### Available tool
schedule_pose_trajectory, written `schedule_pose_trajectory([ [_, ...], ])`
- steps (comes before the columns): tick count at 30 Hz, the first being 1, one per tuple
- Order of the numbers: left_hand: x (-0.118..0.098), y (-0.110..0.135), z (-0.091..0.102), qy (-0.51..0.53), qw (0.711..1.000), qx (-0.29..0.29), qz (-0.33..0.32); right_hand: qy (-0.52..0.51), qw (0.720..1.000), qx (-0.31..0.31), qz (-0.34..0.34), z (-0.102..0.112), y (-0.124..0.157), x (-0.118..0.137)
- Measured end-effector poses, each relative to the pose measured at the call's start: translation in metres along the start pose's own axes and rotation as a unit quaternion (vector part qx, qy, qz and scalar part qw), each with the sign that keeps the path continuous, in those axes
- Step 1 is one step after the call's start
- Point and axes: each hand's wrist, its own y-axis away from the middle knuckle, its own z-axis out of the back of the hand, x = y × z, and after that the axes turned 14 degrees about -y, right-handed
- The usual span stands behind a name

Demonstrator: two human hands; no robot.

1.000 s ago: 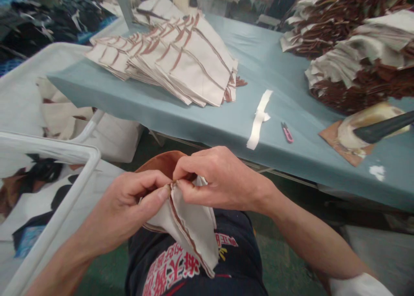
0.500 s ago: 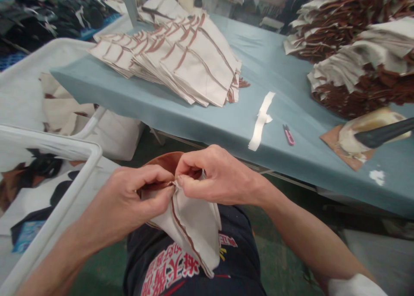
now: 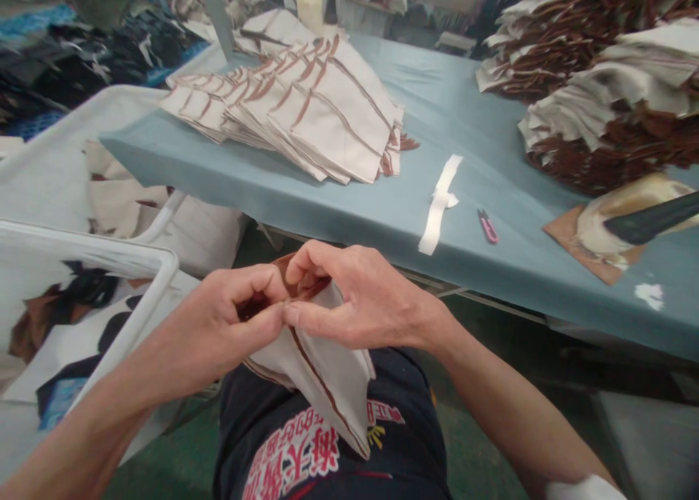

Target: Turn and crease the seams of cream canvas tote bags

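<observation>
Over my lap hangs a cream fabric piece point(image 3: 341, 347) with a brown seam down its middle and a brown side showing at the top. My left hand point(image 3: 232, 325) pinches its upper edge at the seam, thumb against fingers. Right beside it, my right hand point(image 3: 363, 296) is closed on the same edge, its thumb tip meeting the left thumb. The bit of edge between the fingertips is mostly hidden. Beneath the fabric is a dark apron point(image 3: 404, 405) with red and white lettering.
A blue-covered table point(image 3: 376, 216) bears a fanned stack of cream pieces point(image 3: 338, 121), a white strip point(image 3: 440, 205), pink thread snips point(image 3: 488, 227) and a glue pot with a black-handled brush point(image 3: 606, 227). Brown-and-cream piles point(image 3: 606, 121) rise at right. White bins point(image 3: 158, 260) stand at left.
My fingertips have drawn closer together on the fabric edge, and the right thumb now lies straighter along it. The view has shifted slightly.
</observation>
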Motion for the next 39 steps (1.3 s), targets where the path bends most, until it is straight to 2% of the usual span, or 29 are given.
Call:
schedule_pose_trajectory([
  [5,0.001,-0.001,0.006,0.109,0.992,0.045,0.039,-0.07,0.995,0.07,0.024,0.006,-0.007,-0.012],
  [11,0.008,0.002,0.006,0.157,0.982,0.101,0.034,-0.083,0.992,0.089,0.011,0.003,0.001,-0.012],
  [14,0.012,0.005,0.009,0.138,0.985,0.102,0.016,-0.079,0.994,0.075,0.001,-0.002,0.004,-0.011],
  [18,0.019,0.009,0.023,0.049,0.992,0.117,-0.006,-0.072,0.994,0.081,-0.009,-0.006,0.0,-0.008],
  [23,0.02,0.005,0.035,-0.001,0.99,0.137,-0.023,-0.042,0.996,0.079,-0.009,-0.009,-0.007,-0.003],
  [29,0.01,0.003,0.033,-0.007,0.992,0.129,0.0,-0.062,0.995,0.074,0.01,-0.011,-0.005,-0.005],
  [34,0.011,0.005,0.028,-0.014,0.992,0.129,0.007,-0.054,0.995,0.076,0.027,-0.008,0.001,-0.006],
  [39,0.009,0.004,0.029,-0.038,0.994,0.102,0.002,-0.013,0.999,0.027,0.045,-0.013,0.0,-0.004],
])
